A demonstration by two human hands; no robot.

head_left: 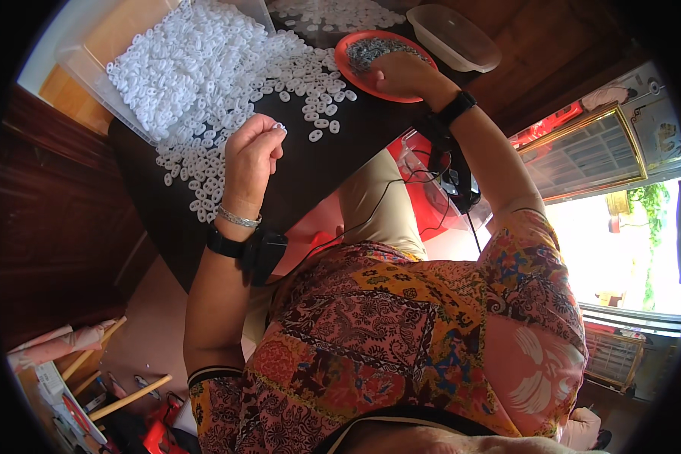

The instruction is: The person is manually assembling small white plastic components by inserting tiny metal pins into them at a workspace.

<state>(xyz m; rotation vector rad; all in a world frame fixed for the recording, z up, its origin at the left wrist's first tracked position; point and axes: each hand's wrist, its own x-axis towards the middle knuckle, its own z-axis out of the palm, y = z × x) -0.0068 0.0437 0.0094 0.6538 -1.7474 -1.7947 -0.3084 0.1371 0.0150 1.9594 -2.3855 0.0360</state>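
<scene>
A small white oval plastic piece with a pair of holes (281, 128) sits at the fingertips of the left hand (254, 153), just above the tabletop (299, 170); twelve o'clock is straight away from the person. The left grip is narrow, thumb and forefinger pinching the piece so that part of it shows.

At two o'clock from it, the right hand (407, 74) dips into a round, shallow orange-red plastic dish (390, 96) of small grey metallic-looking bits (371, 51). Its fingertips are partly hidden, so I cannot tell how wide the right grip is or whether it holds anything.

At ten o'clock lies a large heap of matching white oval pieces (197, 68), spilling from a clear plastic bin tipped toward the person (85, 53). Stray white pieces lie near the held one at three o'clock and beside the left wrist at seven. Farther out, just beyond the dish at two o'clock, stands a shallow translucent plastic tub (454, 38).

To do this well, I would keep the left pinch light and near the piece's edge, leaving its holes uncovered, and use the right fingertips gently, lifting few bits, since such small things probably tangle or scatter easily.
</scene>
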